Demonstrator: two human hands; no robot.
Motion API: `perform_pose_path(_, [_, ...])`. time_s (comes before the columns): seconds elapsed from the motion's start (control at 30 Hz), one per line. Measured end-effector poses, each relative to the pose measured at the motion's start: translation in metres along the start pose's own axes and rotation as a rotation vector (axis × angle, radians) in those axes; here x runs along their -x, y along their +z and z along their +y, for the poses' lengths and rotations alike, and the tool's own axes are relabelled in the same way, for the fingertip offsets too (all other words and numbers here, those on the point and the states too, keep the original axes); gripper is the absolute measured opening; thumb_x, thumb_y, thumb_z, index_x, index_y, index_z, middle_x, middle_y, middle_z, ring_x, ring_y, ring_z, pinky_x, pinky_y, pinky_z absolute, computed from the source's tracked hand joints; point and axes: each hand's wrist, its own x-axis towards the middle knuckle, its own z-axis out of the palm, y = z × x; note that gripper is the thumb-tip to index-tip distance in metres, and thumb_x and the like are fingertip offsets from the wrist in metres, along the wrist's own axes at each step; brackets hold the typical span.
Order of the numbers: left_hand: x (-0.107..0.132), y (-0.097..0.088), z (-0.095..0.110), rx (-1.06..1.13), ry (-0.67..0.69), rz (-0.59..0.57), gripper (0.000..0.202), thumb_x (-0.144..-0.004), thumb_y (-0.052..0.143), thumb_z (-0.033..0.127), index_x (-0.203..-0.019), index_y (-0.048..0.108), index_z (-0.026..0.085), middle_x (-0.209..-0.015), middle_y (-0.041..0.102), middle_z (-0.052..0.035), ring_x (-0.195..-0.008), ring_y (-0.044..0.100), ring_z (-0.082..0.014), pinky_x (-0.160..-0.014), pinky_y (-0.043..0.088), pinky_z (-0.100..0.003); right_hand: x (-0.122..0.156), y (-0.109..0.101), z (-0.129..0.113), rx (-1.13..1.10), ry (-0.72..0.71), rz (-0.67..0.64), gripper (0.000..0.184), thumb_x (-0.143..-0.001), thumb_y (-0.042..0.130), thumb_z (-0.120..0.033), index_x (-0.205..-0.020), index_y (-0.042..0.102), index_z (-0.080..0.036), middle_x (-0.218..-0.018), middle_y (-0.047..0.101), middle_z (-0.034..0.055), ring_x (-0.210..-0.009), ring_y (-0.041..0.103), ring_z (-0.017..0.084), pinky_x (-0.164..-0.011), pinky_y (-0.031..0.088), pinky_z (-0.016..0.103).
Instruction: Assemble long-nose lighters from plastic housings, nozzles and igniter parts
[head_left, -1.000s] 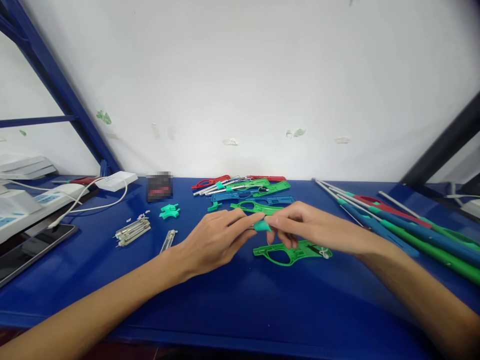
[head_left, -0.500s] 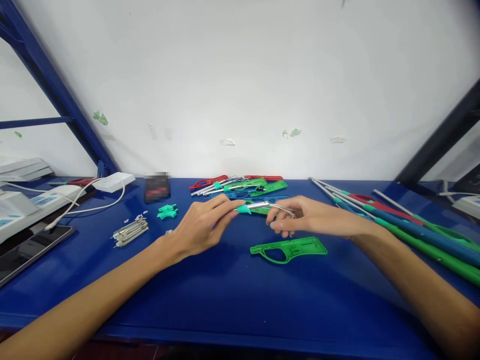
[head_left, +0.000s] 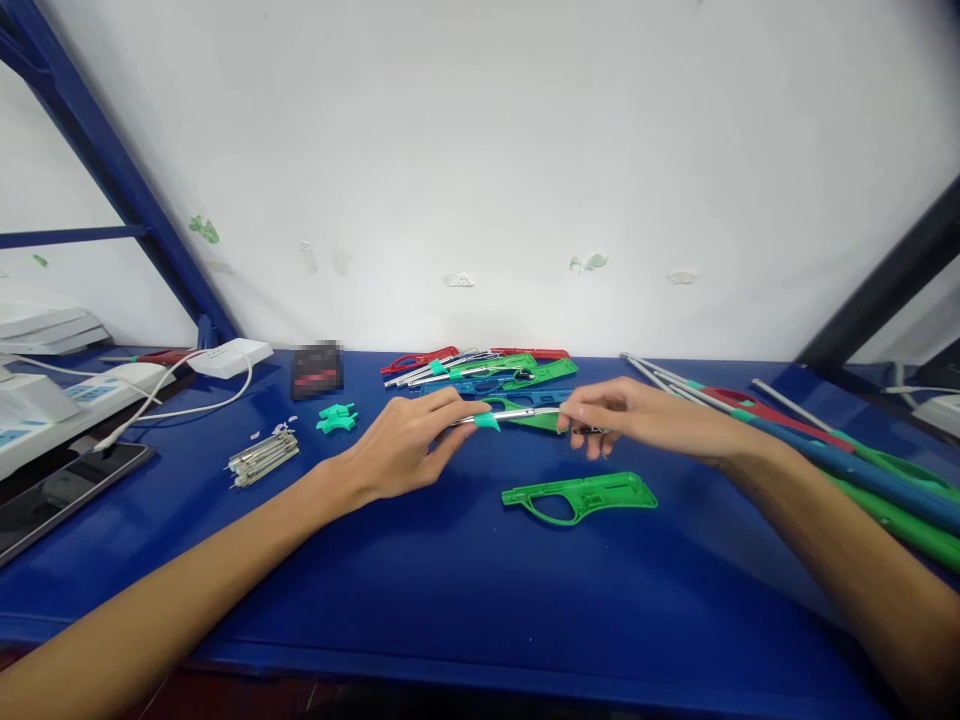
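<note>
My left hand and my right hand hold one thin metal tube between them, a little above the blue table. A small teal collar sits on the tube by my left fingertips, which pinch that end. My right fingers pinch the other end. A green plastic handle shell lies flat on the table just below and in front of my right hand.
A pile of red, green and blue handle shells with metal tubes lies behind my hands. Long assembled rods lie at the right. Teal clips, metal parts, a phone and white boxes are at the left.
My hands have drawn apart and risen off the green shell. The tube, hidden between close fingertips before, now spans the gap with the teal collar at its left end.
</note>
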Motion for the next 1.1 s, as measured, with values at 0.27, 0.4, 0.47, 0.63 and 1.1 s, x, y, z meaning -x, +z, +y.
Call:
perform_pose_path(0.27, [-0.003,-0.006,0.008,0.145,-0.091,-0.141,0.034,-0.116,0.059,0.029,-0.142,0.079,0.018,-0.095,0.084,-0.0059,-0.072,0.071,-0.0173,-0.066,0.053,-0.028,0.001,0.000,-0.003,0.038,0.014,-0.072,0.041,-0.115,0.072,-0.059,-0.121,0.078,-0.020,-0.109,0.080,0.0047,-0.090,0.077,0.020,-0.085,0.068,0.040])
perform_pose_path(0.4, [-0.009,-0.012,0.015,0.276,-0.164,-0.265,0.029,-0.108,0.065,0.026,-0.127,0.086,0.016,-0.083,0.079,-0.0032,-0.062,0.062,-0.0148,-0.062,0.047,-0.027,0.003,0.004,-0.004,0.044,0.040,-0.121,0.040,-0.114,0.074,-0.058,-0.120,0.078,-0.020,-0.106,0.080,0.0040,-0.087,0.076,0.018,-0.080,0.067,0.037])
perform_pose_path(0.47, [-0.013,-0.017,0.018,0.356,-0.206,-0.342,0.025,-0.106,0.069,0.025,-0.119,0.088,0.017,-0.076,0.075,-0.0012,-0.060,0.058,-0.0140,-0.060,0.046,-0.027,0.004,0.006,-0.004,0.039,0.057,-0.162,0.040,-0.114,0.074,-0.059,-0.119,0.078,-0.019,-0.104,0.079,0.0034,-0.086,0.076,0.018,-0.080,0.067,0.037])
perform_pose_path(0.63, [-0.021,-0.030,0.020,0.574,-0.314,-0.518,0.022,-0.108,0.074,0.030,-0.116,0.089,0.017,-0.070,0.073,0.0004,-0.060,0.063,-0.0140,-0.059,0.050,-0.025,0.006,0.010,-0.010,0.032,0.077,-0.251,0.037,-0.113,0.076,-0.057,-0.113,0.078,-0.019,-0.102,0.080,0.0030,-0.085,0.076,0.018,-0.079,0.067,0.036])
perform_pose_path(1.1, [-0.021,-0.031,0.018,0.614,-0.441,-0.669,0.017,-0.095,0.082,0.026,-0.110,0.087,0.019,-0.078,0.073,0.0008,-0.064,0.063,-0.0140,-0.056,0.048,-0.023,0.007,0.023,-0.019,-0.007,0.114,-0.260,0.041,-0.108,0.083,-0.057,-0.123,0.078,-0.019,-0.098,0.078,0.0017,-0.077,0.077,0.016,-0.065,0.065,0.029])
